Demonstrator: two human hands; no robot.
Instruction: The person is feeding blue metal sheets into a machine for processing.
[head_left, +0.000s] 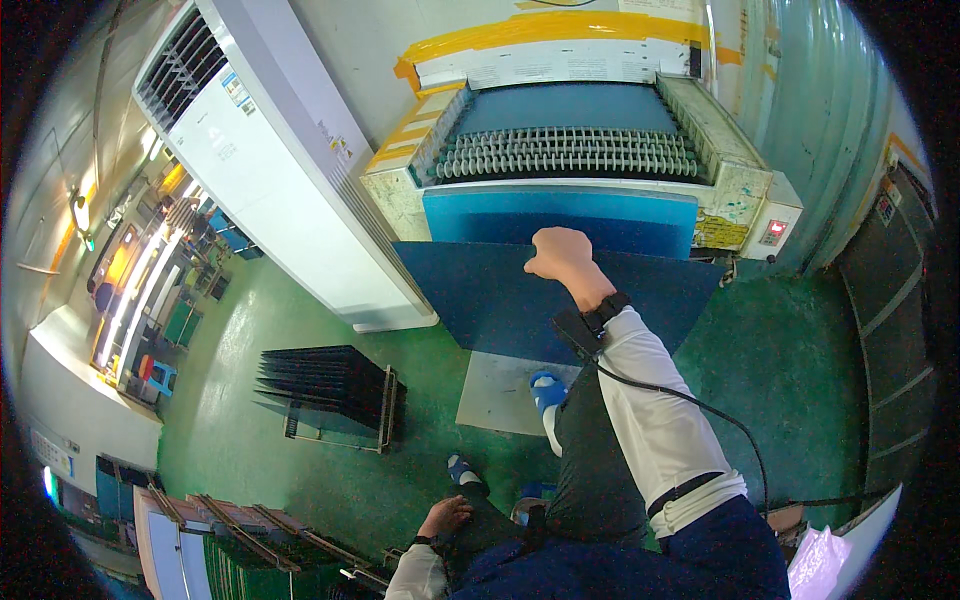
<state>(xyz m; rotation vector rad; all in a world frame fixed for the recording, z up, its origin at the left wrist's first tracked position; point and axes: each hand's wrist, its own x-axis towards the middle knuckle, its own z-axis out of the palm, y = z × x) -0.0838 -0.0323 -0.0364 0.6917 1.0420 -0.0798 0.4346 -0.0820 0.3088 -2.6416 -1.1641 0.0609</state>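
My right hand (563, 255) is closed on the top edge of a large dark blue panel (470, 290). The panel stands tilted in front of me, and its lower edge is above a pale board on the floor. Down by my left knee is my left hand (446, 517), empty, its fingers loosely laid out against the leg. Just behind the held panel, a brighter blue panel (560, 215) stands against the front of a roller machine (740, 160). Another blue sheet (560, 105) lies flat on the machine behind its white rollers (570, 152).
On the green floor to the left stands a rack (385, 410) of dark upright panels (325, 385). A tall white air conditioner (290, 160) is left of the machine. More racked boards (250, 560) are at the lower left. A cable runs from my right wrist.
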